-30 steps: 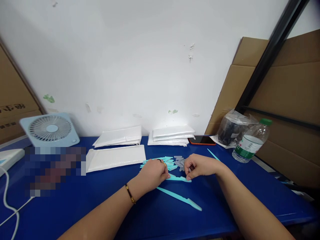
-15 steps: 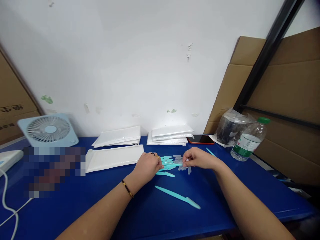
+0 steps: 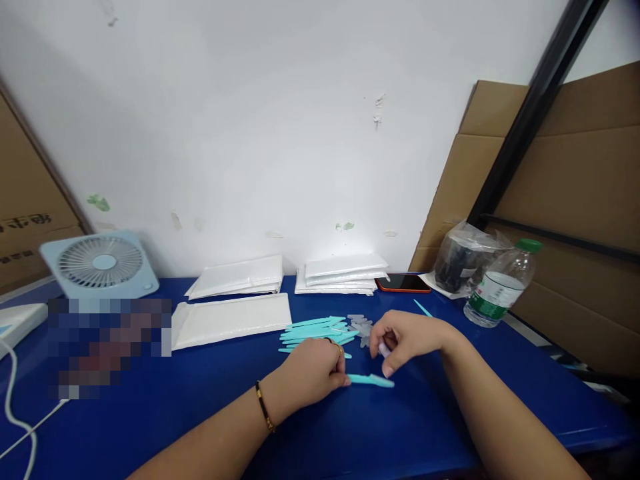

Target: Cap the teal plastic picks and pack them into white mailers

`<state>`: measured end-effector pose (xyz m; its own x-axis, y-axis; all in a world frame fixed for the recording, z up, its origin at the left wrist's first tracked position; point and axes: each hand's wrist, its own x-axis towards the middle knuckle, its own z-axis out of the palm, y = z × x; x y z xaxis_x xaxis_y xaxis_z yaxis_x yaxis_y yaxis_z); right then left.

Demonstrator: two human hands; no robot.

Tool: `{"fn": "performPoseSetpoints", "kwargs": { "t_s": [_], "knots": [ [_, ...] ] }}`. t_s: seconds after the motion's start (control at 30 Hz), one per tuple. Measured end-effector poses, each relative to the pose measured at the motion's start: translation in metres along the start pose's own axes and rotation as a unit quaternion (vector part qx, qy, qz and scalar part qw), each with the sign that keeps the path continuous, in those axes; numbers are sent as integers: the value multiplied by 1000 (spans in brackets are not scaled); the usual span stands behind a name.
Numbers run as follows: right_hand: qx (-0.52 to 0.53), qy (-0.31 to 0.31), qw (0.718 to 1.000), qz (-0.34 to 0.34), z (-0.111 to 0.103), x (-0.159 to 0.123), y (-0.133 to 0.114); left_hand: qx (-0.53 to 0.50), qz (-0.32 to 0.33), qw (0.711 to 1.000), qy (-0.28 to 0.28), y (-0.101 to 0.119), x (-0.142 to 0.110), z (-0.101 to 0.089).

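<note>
My left hand (image 3: 315, 370) is closed, thumb and fingers pinching the handle of a teal eyebrow razor (image 3: 367, 380) whose head points right, low over the blue table. Close by on the right, my right hand (image 3: 400, 343) is curled, with a small pale lilac piece between its fingers that I cannot make out. Its thumb hangs just above the razor's head, apart from it. Behind my left hand lies a pile of teal eyebrow razors (image 3: 313, 330), partly covered by that hand. Several translucent plastic caps (image 3: 360, 327) lie to the right of the pile.
White padded mailers (image 3: 233, 320) lie left of the pile, with stacks (image 3: 340, 273) against the wall. At the back right are a phone (image 3: 403, 283), a bagged dark object (image 3: 453, 263) and a water bottle (image 3: 500, 287). A fan (image 3: 103, 263) stands left.
My left hand has come from the pile towards me and taken hold of the razor that lay loose in front. My right hand has moved nearer from the caps, its fingers slightly more spread.
</note>
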<state>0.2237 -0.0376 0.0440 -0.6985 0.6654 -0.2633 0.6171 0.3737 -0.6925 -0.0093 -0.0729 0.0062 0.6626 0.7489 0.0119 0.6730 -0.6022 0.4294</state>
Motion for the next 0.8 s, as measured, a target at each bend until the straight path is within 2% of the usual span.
{"fn": "performPoseSetpoints", "kwargs": {
  "t_s": [0.07,0.13,0.23,0.37,0.43,0.47,0.53,0.6,0.67,0.8],
  "knots": [
    [-8,-23,1000,-7,3,2,-1,-20,-27,999,16,-4,3,-2],
    [-5,-20,1000,-9,3,3,3,-36,-45,998,21,-8,5,-6],
    [13,-6,1000,23,-2,1,13,-15,-62,998,27,-12,6,-12],
    [24,24,997,66,-14,-4,27,56,-23,996,71,-16,3,-12],
    [20,77,995,56,-17,-1,33,78,10,994,73,-19,2,-6],
    [11,125,991,44,-17,2,36,82,23,994,62,-20,1,-3],
    [-21,235,972,15,-16,12,43,80,36,996,34,-21,0,2],
    [-62,308,950,-6,-13,23,49,69,40,997,17,-18,-2,7],
    [-89,323,942,-15,-9,33,53,57,47,997,8,-12,-5,9],
    [-107,293,950,-21,-2,45,59,39,86,996,1,1,-10,8]
  ]
}}
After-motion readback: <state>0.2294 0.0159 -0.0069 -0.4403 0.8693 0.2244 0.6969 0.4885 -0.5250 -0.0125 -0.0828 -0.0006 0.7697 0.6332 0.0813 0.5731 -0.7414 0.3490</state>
